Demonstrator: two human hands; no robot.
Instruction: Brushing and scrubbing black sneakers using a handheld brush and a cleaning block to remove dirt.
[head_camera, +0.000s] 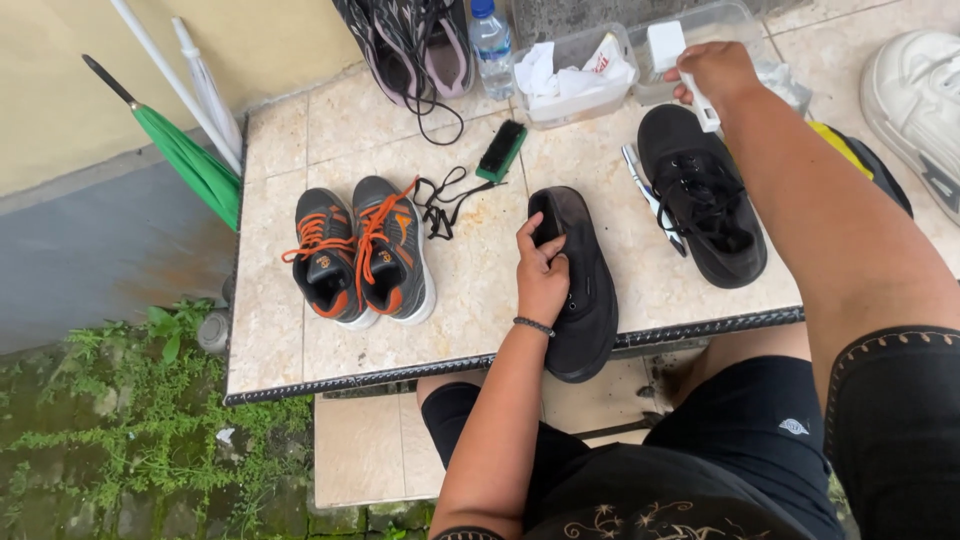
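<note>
My left hand (541, 272) grips a black laceless shoe (580, 290) lying on the tiled ledge (470, 280), its heel hanging over the front edge. My right hand (715, 70) reaches far back and holds a white object (703, 105) by a clear plastic box (700, 30). A second black shoe (700, 195) with laces lies under my right forearm. Loose black laces (440, 205) and a green-backed brush (501, 151) lie between the shoes.
A grey pair of sneakers with orange laces (358, 255) stands at the left. At the back are dark sneakers (410, 45), a water bottle (491, 45), a clear tub of cloths (575, 75). A green umbrella (185, 155) leans left; a white sneaker (915, 100) lies right.
</note>
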